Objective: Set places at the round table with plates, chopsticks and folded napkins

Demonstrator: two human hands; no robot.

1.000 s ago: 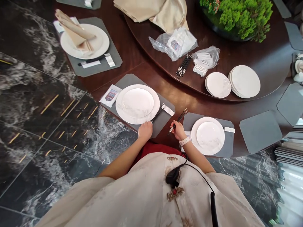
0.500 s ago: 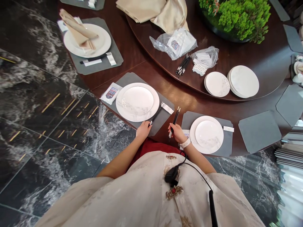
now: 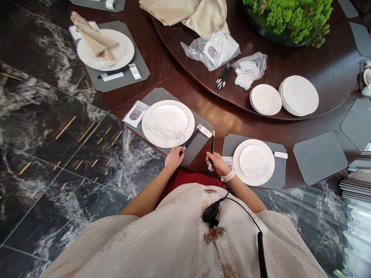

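Note:
My left hand [image 3: 174, 157] pinches the near ends of black chopsticks [image 3: 190, 140], whose far tips reach a white chopstick rest [image 3: 205, 131]. These lie right of the stacked plates [image 3: 168, 122] on a grey placemat [image 3: 156, 96]. Closed around more black chopsticks [image 3: 212, 145], my right hand [image 3: 216, 162] hovers near the table edge between two placemats. A wet-wipe packet [image 3: 135, 113] sits left of the plates. Close to my right wrist, another pair of stacked plates [image 3: 253, 162] rests on its own mat, with a second chopstick rest [image 3: 281, 155] to the right.
On the raised turntable [image 3: 199, 83] lie loose chopsticks [image 3: 223, 78], a bag of packets [image 3: 216, 50], a bag of chopstick rests [image 3: 251, 69], plate stacks [image 3: 300, 94] and beige cloth [image 3: 185, 13]. A green plant [image 3: 290, 23] stands behind. A setting with a folded napkin [image 3: 95, 40] is at left.
The chopsticks in my right hand have swung closer to upright and sit lower. On the left, the pair now shows spread slightly apart with its tips at the rest.

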